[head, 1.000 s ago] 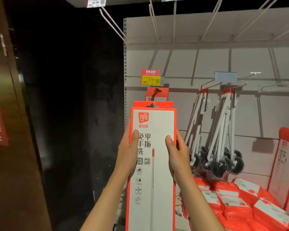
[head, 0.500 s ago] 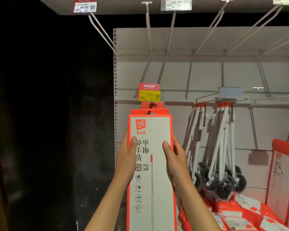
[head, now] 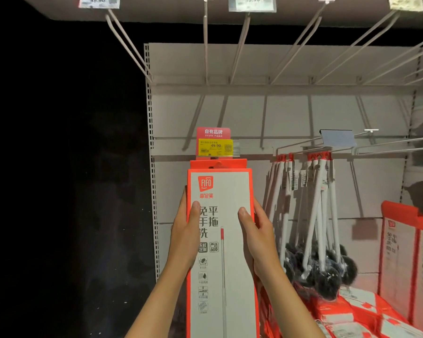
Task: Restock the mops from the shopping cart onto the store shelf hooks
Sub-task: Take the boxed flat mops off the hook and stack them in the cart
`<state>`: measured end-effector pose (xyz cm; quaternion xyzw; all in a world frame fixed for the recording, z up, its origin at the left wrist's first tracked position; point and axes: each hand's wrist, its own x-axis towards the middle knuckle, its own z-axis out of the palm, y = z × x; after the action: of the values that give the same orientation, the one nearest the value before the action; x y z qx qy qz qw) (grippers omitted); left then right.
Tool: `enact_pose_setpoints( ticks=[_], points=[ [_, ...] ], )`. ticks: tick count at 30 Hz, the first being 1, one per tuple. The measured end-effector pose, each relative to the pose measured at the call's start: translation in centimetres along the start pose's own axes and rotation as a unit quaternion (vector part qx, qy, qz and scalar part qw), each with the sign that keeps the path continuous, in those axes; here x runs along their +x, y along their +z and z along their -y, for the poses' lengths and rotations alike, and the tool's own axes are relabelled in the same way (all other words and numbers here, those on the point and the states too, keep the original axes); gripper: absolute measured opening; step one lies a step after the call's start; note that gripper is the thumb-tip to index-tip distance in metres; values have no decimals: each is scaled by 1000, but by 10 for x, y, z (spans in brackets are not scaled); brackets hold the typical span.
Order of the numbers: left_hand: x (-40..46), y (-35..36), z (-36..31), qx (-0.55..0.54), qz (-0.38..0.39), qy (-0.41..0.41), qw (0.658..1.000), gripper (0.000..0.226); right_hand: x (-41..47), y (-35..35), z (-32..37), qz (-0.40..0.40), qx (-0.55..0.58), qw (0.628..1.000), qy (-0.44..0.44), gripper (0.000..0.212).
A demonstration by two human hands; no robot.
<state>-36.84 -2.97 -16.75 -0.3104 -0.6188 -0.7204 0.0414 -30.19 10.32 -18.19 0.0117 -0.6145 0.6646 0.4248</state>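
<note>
Gripping the tall orange-and-white mop box (head: 221, 252) upright at lower centre of the frame, the left hand (head: 185, 236) and right hand (head: 257, 240) each wrap a side edge with thumbs on its front, its top just below the yellow price tag (head: 215, 147). Likely risk: the hang slot at the box top is hidden behind the boxes already hung, so it could miss the hook and drop. Grey back panel (head: 266, 113) carries bare hooks (head: 242, 45) at top, hanging white-handled mops (head: 313, 228) at right, stacked orange boxes (head: 352, 311) lower right, darkness at left.
</note>
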Motion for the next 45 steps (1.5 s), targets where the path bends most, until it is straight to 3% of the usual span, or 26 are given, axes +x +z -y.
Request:
enact_pose_setpoints(
  ticks=[19,34,45],
  points=[
    [42,13,3,0,-6,17,1000,48,45,-2,-5,18,8,1000,-16,44],
    [42,13,11,-17,-17,23,999,45,47,-5,-14,20,-14,999,-33,50],
    [43,10,12,-4,2,5,1000,47,47,-5,-15,19,8,1000,15,48]
  ],
)
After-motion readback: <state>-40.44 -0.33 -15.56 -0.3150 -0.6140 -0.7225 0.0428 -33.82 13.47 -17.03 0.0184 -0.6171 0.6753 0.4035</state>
